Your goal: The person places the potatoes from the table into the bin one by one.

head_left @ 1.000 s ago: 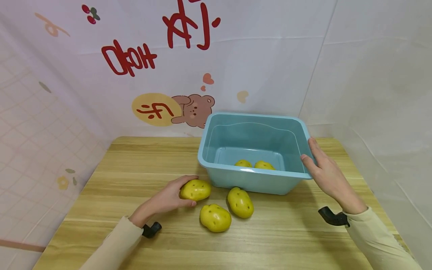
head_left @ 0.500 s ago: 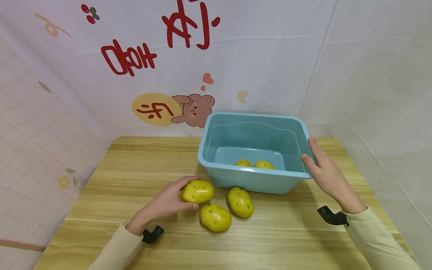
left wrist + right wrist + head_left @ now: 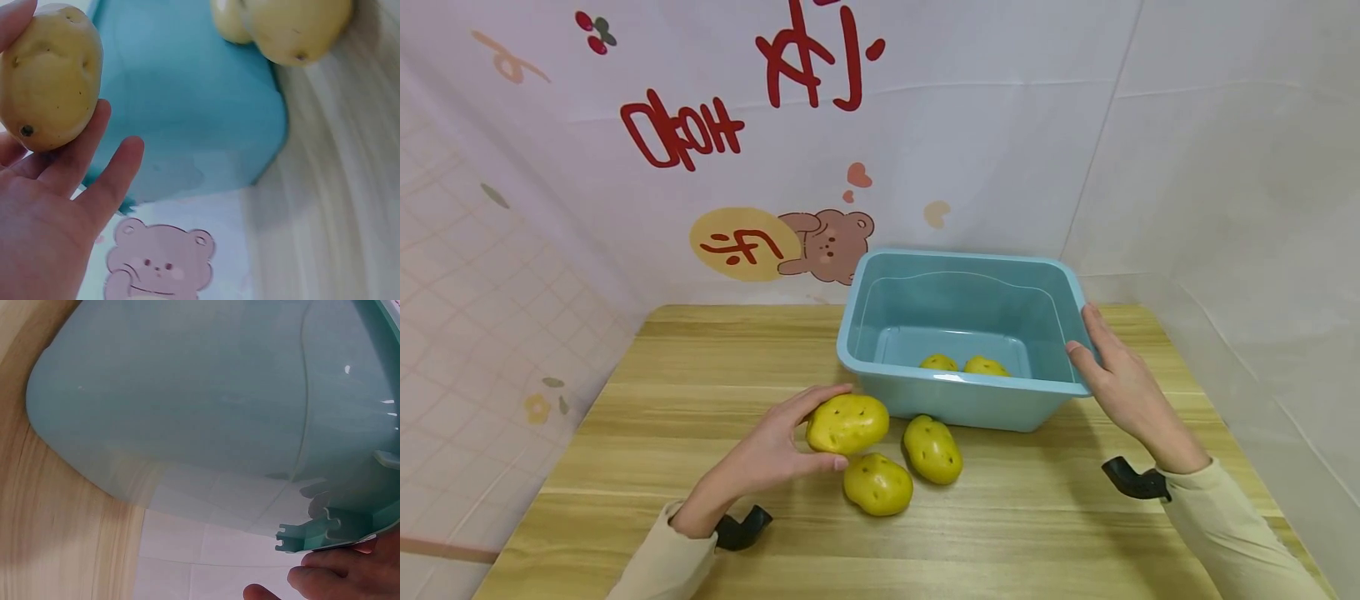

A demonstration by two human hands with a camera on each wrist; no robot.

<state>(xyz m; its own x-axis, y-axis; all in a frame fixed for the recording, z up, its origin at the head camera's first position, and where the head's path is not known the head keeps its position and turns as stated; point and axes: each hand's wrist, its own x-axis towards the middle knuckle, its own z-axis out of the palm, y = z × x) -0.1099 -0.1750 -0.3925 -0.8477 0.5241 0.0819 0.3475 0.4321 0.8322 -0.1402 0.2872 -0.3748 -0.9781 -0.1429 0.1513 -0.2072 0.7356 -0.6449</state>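
The fingers of my left hand pinch a yellow potato above the surface near the blue bin whose rim my right hand grips, and slackening on that smooth skin could drop it onto a loose potato alongside.

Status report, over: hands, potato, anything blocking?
Left hand gripping potato, outside tub. Right hand on tub rim. Two other potatoes on table nearby; near wall between held potato and tub's inside.
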